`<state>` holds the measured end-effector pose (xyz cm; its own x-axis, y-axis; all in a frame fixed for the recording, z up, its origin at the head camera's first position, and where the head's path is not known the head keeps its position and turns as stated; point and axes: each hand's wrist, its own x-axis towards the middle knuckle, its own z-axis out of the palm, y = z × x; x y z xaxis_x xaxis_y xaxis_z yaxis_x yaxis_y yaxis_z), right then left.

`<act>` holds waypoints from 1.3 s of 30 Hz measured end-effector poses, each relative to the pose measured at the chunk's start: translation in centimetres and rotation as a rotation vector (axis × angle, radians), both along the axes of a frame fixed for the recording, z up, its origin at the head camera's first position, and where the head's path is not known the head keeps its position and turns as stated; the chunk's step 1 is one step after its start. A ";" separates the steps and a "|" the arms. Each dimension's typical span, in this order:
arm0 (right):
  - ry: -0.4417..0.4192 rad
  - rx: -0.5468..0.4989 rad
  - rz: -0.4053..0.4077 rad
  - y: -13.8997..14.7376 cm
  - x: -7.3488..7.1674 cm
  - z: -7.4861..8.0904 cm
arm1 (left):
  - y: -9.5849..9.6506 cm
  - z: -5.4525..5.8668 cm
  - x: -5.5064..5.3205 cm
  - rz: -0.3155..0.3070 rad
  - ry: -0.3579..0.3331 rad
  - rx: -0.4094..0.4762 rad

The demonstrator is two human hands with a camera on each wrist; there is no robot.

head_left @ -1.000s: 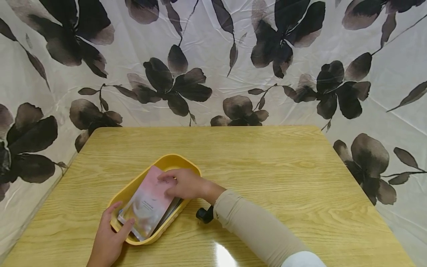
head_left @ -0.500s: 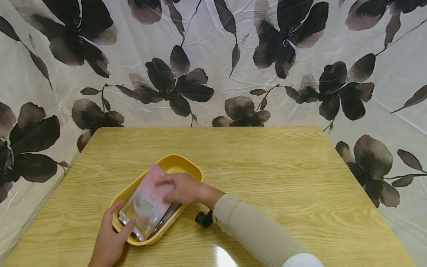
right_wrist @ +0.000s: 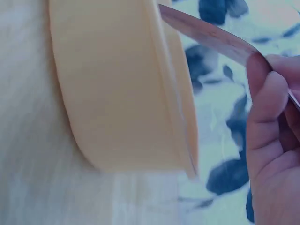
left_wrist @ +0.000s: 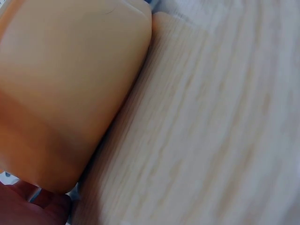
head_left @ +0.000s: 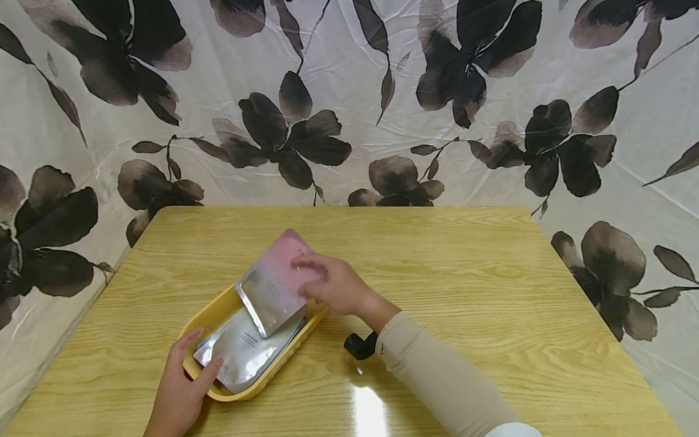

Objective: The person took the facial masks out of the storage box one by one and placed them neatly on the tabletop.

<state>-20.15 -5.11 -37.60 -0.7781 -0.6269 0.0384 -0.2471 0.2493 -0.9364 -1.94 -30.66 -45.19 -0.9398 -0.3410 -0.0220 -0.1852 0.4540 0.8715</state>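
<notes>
right hand pinches pink packet; left hand grips near end of tray. i'd pin tray, raise packet clear of rim.

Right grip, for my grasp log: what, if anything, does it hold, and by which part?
The right grip pinches the pouch by its side edge, toward the pink end.

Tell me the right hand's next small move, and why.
Probably lift the flat pink-and-silver foil pouch slightly up and away from the yellow oblong plastic basket: the right hand pinches the pouch's pink end, but its silver end overhangs the basket and the shiny silver foil pouch inside, while the left hand holds the basket's near end.
</notes>
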 end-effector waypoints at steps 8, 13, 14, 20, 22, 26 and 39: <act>0.020 -0.146 -0.109 2.5 -2.2 0.5 | 0.0 -0.1 0.2 0.019 0.030 -0.013; 0.027 -0.204 -0.181 2.9 -3.2 0.3 | -0.1 -0.2 0.3 0.021 0.025 -0.003; 0.033 -0.211 -0.202 3.0 -3.4 0.3 | -0.2 -0.3 0.4 0.020 0.024 -0.001; 0.071 -0.228 -0.319 3.2 -4.5 -0.5 | -0.1 -0.3 0.3 0.022 0.039 -0.005; 0.064 -0.233 -0.368 3.4 -5.0 -0.9 | 0.0 -0.2 0.2 0.018 0.049 -0.002; 0.022 -0.244 -0.448 4.0 -6.0 -1.8 | 0.0 -0.2 0.1 0.009 0.046 0.010; -0.090 -0.186 -0.555 5.9 -8.6 -3.9 | 0.1 -0.2 0.1 0.002 0.064 0.025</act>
